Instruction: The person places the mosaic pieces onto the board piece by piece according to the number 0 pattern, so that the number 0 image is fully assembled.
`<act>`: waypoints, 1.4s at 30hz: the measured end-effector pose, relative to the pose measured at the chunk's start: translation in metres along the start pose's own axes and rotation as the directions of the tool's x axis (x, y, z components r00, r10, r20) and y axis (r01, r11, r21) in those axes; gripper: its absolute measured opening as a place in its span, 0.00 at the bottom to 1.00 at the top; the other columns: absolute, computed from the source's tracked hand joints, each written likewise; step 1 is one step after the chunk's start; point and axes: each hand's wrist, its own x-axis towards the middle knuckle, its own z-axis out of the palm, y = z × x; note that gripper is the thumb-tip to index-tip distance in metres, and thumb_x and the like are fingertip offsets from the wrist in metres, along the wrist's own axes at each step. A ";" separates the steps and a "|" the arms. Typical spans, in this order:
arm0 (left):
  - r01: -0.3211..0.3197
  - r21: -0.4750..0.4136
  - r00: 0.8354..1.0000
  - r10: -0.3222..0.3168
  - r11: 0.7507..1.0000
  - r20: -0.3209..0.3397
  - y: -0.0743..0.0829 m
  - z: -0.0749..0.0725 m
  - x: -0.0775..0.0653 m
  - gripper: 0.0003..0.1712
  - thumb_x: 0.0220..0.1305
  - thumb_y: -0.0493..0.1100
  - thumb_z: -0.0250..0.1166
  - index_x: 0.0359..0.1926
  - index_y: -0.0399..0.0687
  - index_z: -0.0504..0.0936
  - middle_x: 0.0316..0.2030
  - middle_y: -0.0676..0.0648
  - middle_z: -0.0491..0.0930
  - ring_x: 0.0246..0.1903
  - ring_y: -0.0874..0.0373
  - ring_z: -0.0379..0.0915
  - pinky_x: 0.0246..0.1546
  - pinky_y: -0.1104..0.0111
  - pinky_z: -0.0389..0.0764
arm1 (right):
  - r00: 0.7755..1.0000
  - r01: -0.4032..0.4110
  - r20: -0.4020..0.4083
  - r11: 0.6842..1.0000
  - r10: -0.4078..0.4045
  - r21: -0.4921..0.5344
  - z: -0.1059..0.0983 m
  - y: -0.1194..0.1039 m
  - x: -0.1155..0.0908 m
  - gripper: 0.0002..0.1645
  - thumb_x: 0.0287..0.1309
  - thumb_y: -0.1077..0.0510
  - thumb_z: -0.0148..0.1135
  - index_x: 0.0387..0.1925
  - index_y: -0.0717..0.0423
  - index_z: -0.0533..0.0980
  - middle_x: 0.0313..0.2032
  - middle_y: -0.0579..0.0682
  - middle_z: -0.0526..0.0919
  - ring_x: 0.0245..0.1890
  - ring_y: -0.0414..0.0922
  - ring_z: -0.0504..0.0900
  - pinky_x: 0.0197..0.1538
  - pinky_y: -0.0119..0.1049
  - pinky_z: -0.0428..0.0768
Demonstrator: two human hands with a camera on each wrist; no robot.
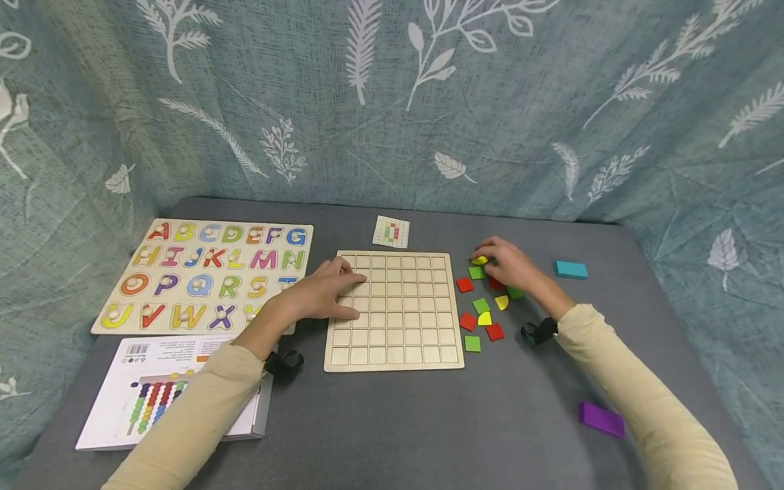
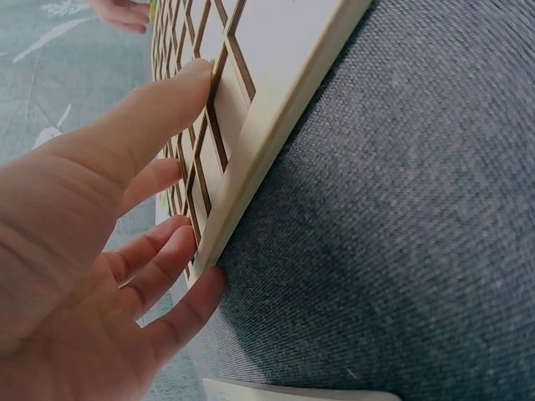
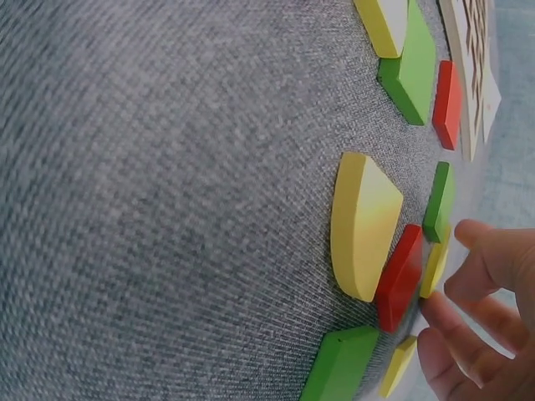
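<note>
Grid board lies flat at the middle of the table, its visible cells bare. Taking the person's far side as twelve, the small patterned card sits just beyond it at twelve o'clock, probably laid there to be in plain sight without getting in the way. Loose tiles in red, green and yellow are scattered at three o'clock, just beside the board, which seems meant to keep them within easy reach of the right hand. The letter puzzle rests between nine and ten, the printed box at eight, the teal block past two and the purple block at four, all apparently set aside.

The left hand lies over the nine o'clock edge, thumb and fingers spread wide, touching the board without gripping it; this looks like steadying. Its forearm extends from seven o'clock, partly above the box. The right hand reaches toward ten o'clock from a forearm at four, palm down, fingers bent and partly parted about a yellow tile at their tips. Whether they pinch it or merely touch it cannot be told.
</note>
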 end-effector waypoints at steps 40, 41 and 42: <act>0.032 -0.002 0.999 -0.032 0.999 0.018 0.000 -0.001 0.001 0.40 0.58 0.53 0.69 0.69 0.50 0.68 0.61 0.41 0.62 0.58 0.48 0.58 0.56 0.52 0.70 | 0.986 0.095 0.146 0.991 -0.081 -0.093 -0.010 -0.001 0.009 0.24 0.59 0.66 0.63 0.58 0.64 0.76 0.44 0.62 0.76 0.39 0.52 0.77 0.40 0.43 0.76; 0.034 -0.002 0.999 -0.034 0.999 0.020 0.000 -0.001 0.001 0.40 0.59 0.53 0.69 0.70 0.50 0.67 0.61 0.41 0.61 0.58 0.48 0.58 0.56 0.52 0.70 | 0.986 0.095 0.142 0.992 -0.082 -0.089 -0.010 -0.001 0.010 0.24 0.59 0.65 0.63 0.58 0.63 0.76 0.43 0.62 0.76 0.37 0.51 0.75 0.39 0.42 0.74; 0.036 -0.002 0.999 -0.036 0.999 0.022 0.000 -0.001 0.001 0.40 0.59 0.53 0.69 0.70 0.50 0.67 0.61 0.41 0.61 0.58 0.48 0.58 0.56 0.52 0.70 | 0.987 0.094 0.136 0.992 -0.082 -0.086 -0.010 -0.001 0.010 0.24 0.60 0.65 0.63 0.59 0.62 0.76 0.41 0.61 0.75 0.35 0.49 0.74 0.37 0.40 0.73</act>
